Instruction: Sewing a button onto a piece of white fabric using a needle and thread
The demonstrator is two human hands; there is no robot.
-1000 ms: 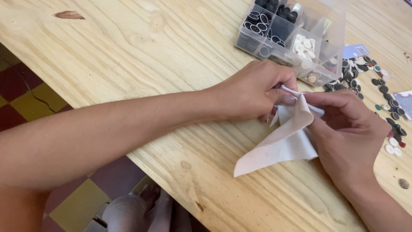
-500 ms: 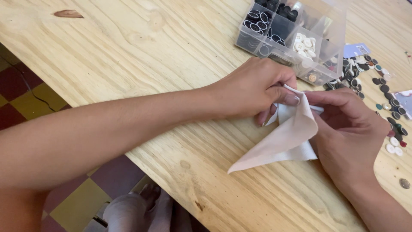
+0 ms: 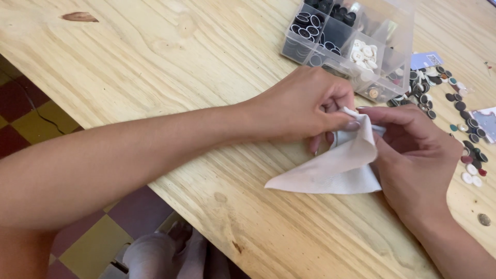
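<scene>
1. The left hand point(image 3: 302, 106) is curled, its thumb and fingers pinching the top edge of a piece of white cloth point(image 3: 336, 168).
2. The right hand point(image 3: 413, 155) grips the same cloth from the opposite side, with its fingers folded over the upper corner, so both hands meet at that top edge.
3. The cloth hangs from the pinch between the two hands and spreads down to the wooden tabletop point(image 3: 170, 57), its lower corner pointing back under the left wrist.
4. Just beyond the hands stands a clear plastic compartment box point(image 3: 398, 36), with black buttons in some cells and white ones in another.
5. To the far side of the right hand, loose buttons point(image 3: 465, 134) in dark, white and coloured shades lie scattered on the tabletop.
6. Whether anything small is held inside the cloth cannot be told.
</scene>
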